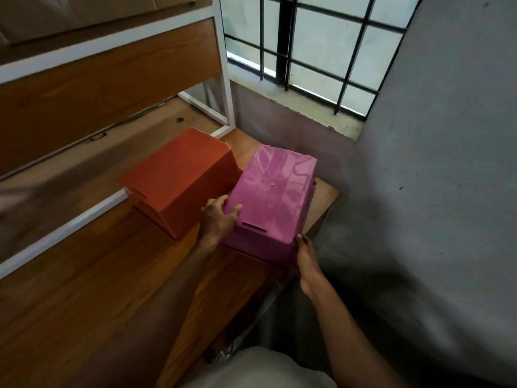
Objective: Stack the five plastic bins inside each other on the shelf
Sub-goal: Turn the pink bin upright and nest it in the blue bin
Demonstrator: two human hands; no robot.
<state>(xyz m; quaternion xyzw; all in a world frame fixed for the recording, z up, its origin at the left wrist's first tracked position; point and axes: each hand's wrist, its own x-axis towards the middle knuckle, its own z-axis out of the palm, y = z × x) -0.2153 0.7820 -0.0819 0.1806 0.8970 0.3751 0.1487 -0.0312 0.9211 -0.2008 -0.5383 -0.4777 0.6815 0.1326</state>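
The left hand (219,219) is gripping the near left corner of the pink plastic bin (272,197), its thumb lying on the upturned bottom and its fingers wrapping down the left wall, so the grip is pinching that corner. The right hand (307,260) is pressing flat against the bin's near right corner, at about 5 o'clock from the bin's middle; its fingers are running along the wall, and whether they are curling under the rim cannot be told. The pink bin is sitting upside down at the right end of the wooden shelf board (112,275), close to the board's right edge. Just beside it, at its 9 o'clock, an orange-red plastic bin (179,177) is also lying upside down, the two touching or nearly so. At 11 o'clock the white metal shelf frame (226,88) is rising, and at 1 o'clock a barred window (307,43) is letting in light above a grey wall (433,163).
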